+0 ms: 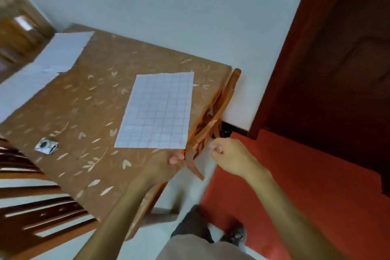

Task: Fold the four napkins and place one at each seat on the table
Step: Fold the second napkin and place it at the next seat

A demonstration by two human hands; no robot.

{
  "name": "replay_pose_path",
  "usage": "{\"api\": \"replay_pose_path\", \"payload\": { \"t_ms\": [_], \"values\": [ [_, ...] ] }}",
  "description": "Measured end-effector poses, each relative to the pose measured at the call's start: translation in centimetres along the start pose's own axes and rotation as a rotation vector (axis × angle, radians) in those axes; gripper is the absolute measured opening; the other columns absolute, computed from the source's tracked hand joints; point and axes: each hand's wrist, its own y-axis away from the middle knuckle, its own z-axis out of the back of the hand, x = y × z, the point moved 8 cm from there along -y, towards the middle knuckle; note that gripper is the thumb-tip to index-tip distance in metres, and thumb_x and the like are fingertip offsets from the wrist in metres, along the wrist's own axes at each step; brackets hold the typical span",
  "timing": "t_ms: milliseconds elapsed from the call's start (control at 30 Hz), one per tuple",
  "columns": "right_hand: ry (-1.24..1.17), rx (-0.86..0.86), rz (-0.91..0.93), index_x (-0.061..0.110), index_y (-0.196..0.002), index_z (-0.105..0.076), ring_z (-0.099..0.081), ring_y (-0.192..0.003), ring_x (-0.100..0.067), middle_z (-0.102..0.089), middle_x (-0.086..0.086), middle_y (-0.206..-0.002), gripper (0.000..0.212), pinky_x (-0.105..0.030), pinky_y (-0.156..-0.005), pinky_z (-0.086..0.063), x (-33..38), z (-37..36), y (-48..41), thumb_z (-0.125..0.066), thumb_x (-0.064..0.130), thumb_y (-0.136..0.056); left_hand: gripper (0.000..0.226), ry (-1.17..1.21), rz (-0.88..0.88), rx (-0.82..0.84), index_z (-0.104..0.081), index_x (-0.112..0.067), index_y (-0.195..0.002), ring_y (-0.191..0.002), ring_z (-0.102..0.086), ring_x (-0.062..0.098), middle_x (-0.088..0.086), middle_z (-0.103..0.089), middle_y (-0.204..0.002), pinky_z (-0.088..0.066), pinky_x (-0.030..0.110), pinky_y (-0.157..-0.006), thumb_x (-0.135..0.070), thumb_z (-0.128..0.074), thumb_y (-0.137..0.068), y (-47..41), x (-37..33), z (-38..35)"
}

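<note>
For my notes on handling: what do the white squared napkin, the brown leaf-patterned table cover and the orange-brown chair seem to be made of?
White squared napkin: probably paper, matte, lying flat with a crease grid. Brown leaf-patterned table cover: perhaps vinyl or cloth, printed; blur leaves it open. Orange-brown chair: likely varnished wood, slightly glossy.

Soft, even daylight, no hard shadows or glare. Motion blur smears the napkins (44, 65) at the table's (88, 112) far left corner. Wide-angle bending tilts the edges.
</note>
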Motion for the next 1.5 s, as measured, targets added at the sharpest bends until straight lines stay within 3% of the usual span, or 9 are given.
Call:
{"api": "replay_pose_path", "payload": {
  "t_ms": [233,400,633,767,867,967,1133,1367,1500],
  "values": [
    [-0.03,0.079,0.078,0.022,-0.11,-0.071,-0.065,-0.102,-0.018,-0.073,0.001,-0.106,0.023,-0.04,-0.089,-0.054,0.8,0.3,-3.7,-0.053,0.022,-0.095,0.034,0.0,0.144,-0.051,-0.066,-0.023,-0.126,-0.11,-0.054,0.013,-0.003,-0.062,-0.13,-0.044,0.03,-0.093,-0.037,-0.063,-0.095,-1.0,0.8,1.4],
    [0.006,0.183,0.133,0.021,-0.12,-0.068,-0.066,-0.108,-0.015,-0.072,0.003,-0.114,0.028,-0.035,-0.093,-0.054,2.9,-1.0,-7.9,-0.055,0.022,-0.096,0.043,0.13,0.22,-0.07,-0.07,-0.026,-0.115,-0.102,-0.066,0.015,-0.004,-0.071,-0.114,-0.056,0.042,-0.095,-0.054,-0.063,-0.084,-2.5,2.7,2.9],
    [0.102,0.257,0.166,0.022,-0.12,-0.068,-0.066,-0.103,-0.017,-0.071,0.0,-0.114,0.026,-0.037,-0.091,-0.055,6.8,-3.1,-17.0,-0.057,0.025,-0.096,0.027,0.22,0.265,-0.087,-0.067,-0.029,-0.117,-0.098,-0.068,0.015,-0.002,-0.071,-0.113,-0.055,0.034,-0.092,-0.043,-0.062,-0.095,-8.8,8.1,7.0],
    [0.213,0.319,0.172,0.021,-0.124,-0.067,-0.063,-0.108,-0.016,-0.068,0.001,-0.12,0.028,-0.028,-0.094,-0.05,9.8,-4.1,-22.5,-0.052,0.026,-0.1,0.03,0.255,0.271,-0.093,-0.066,-0.026,-0.122,-0.098,-0.067,0.016,0.0,-0.067,-0.115,-0.053,0.027,-0.084,-0.041,-0.059,-0.097,-12.5,10.9,10.1],
    [0.279,0.35,0.167,0.024,-0.122,-0.067,-0.065,-0.099,-0.013,-0.069,0.005,-0.116,0.027,-0.03,-0.09,-0.053,12.3,-5.3,-26.3,-0.052,0.028,-0.1,0.033,0.3,0.306,-0.076,-0.065,-0.025,-0.124,-0.102,-0.065,0.016,0.0,-0.066,-0.119,-0.054,0.03,-0.088,-0.042,-0.058,-0.097,-14.2,12.8,11.4],
    [0.314,0.409,0.164,0.025,-0.122,-0.066,-0.064,-0.097,-0.01,-0.066,0.009,-0.11,0.026,-0.024,-0.088,-0.052,13.8,-7.0,-29.2,-0.053,0.029,-0.1,0.034,0.343,0.347,-0.071,-0.065,-0.025,-0.126,-0.102,-0.063,0.015,0.001,-0.065,-0.122,-0.048,0.025,-0.08,-0.041,-0.058,-0.097,-15.6,14.8,12.3],
    [0.363,0.507,0.195,0.021,-0.123,-0.066,-0.064,-0.097,-0.01,-0.069,0.003,-0.114,0.027,-0.024,-0.087,-0.052,15.6,-9.9,-32.8,-0.054,0.026,-0.1,0.036,0.411,0.416,-0.055,-0.062,-0.022,-0.13,-0.113,-0.06,0.019,0.003,-0.063,-0.127,-0.048,0.027,-0.089,-0.04,-0.057,-0.099,-17.5,17.4,12.4],
    [0.416,0.61,0.318,0.013,-0.129,-0.063,-0.059,-0.12,-0.017,-0.065,-0.003,-0.131,0.031,-0.024,-0.101,-0.044,15.5,-14.6,-38.8,-0.055,0.018,-0.1,0.034,0.312,0.553,-0.282,-0.061,-0.018,-0.13,-0.12,-0.058,0.026,0.009,-0.06,-0.131,-0.05,0.037,-0.096,-0.03,-0.057,-0.098,-21.3,21.2,12.3],
    [0.472,0.697,0.42,0.014,-0.134,-0.058,-0.056,-0.125,-0.023,-0.058,-0.007,-0.138,0.035,-0.032,-0.105,-0.045,16.1,-17.7,-41.7,-0.054,0.016,-0.1,0.044,0.228,0.651,-0.39,-0.054,-0.015,-0.137,-0.135,-0.041,0.031,0.013,-0.044,-0.145,-0.046,0.042,-0.105,-0.03,-0.061,-0.097,-23.2,22.1,12.1]
  ]
}}
